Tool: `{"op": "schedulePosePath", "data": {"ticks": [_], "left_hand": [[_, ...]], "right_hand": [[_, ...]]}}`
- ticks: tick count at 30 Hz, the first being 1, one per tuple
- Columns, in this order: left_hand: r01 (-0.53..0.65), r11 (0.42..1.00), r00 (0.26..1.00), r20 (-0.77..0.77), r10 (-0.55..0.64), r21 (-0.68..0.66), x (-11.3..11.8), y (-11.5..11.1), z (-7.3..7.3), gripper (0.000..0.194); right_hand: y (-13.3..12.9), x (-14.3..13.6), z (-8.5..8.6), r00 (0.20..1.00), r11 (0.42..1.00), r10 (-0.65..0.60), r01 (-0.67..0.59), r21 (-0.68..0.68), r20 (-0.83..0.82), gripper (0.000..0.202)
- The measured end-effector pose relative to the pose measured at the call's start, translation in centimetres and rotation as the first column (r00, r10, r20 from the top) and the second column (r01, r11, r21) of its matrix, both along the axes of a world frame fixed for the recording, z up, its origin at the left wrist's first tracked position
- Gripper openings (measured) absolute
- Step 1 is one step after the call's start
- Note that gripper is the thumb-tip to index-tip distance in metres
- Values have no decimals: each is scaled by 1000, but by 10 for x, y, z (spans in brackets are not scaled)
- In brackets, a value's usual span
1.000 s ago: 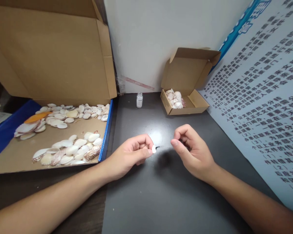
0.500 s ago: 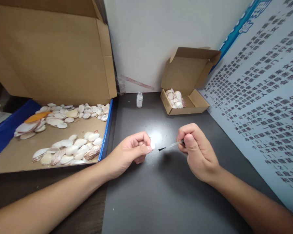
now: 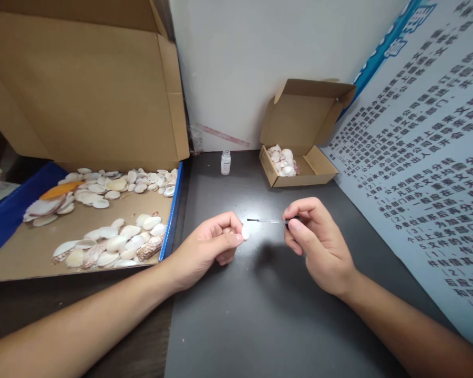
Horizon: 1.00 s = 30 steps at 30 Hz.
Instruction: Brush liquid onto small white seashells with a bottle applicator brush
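Between thumb and fingertips, my left hand (image 3: 216, 241) pinches a small white shell (image 3: 245, 232) above the dark tabletop. My right hand (image 3: 319, 241) is closed on the dark cap of a small applicator brush (image 3: 266, 221). The brush has a thin clear stem and a dark tip that points left, just short of the shell and a little above it. No contact between tip and shell shows. Behind the hands stands a small clear glass bottle (image 3: 225, 164), uncapped and upright, with pale contents or a pale label.
To the left lies an open blue-sided cardboard box (image 3: 171, 212) holding many white and patterned shells (image 3: 114, 243). A smaller open cardboard box (image 3: 305, 181) with pale shells (image 3: 283, 160) sits at the back right. A printed board (image 3: 410, 147) lines the right side.
The brush has turned from tilted down to nearly level, its tip moving left and up toward the shell. My right hand has shifted its grip on the cap. My left hand is nearly unmoved.
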<state>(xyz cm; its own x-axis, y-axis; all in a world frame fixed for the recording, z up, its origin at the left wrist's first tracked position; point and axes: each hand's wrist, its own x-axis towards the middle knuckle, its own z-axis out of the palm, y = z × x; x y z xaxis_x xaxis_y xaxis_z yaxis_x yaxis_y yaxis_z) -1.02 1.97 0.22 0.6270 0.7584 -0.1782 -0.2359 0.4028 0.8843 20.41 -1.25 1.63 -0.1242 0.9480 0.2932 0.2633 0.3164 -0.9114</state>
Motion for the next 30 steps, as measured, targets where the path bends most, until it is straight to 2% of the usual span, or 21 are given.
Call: {"op": "schedulePosePath", "data": {"ticks": [11, 17, 22, 25, 30], "left_hand": [[-4, 1000, 1000, -7, 4, -12, -1, 0, 1, 17], [11, 1000, 1000, 0, -11, -3, -2, 0, 0, 16], [4, 1000, 1000, -7, -4, -12, -1, 0, 2, 18], [-5, 1000, 1000, -12, 5, -25, -1, -1, 4, 16], [-19, 999, 1000, -3, 19, -38, 0, -1, 5, 15]], "right_hand": [[-2, -2, 2, 998, 998, 7, -12, 68, 68, 4], [-1, -3, 4, 989, 997, -53, 45, 59, 139, 11], [-1, -3, 3, 997, 996, -54, 49, 78, 61, 9], [-1, -3, 4, 996, 998, -12, 6, 64, 90, 10], [-1, -3, 4, 994, 998, -47, 42, 55, 96, 15]]}}
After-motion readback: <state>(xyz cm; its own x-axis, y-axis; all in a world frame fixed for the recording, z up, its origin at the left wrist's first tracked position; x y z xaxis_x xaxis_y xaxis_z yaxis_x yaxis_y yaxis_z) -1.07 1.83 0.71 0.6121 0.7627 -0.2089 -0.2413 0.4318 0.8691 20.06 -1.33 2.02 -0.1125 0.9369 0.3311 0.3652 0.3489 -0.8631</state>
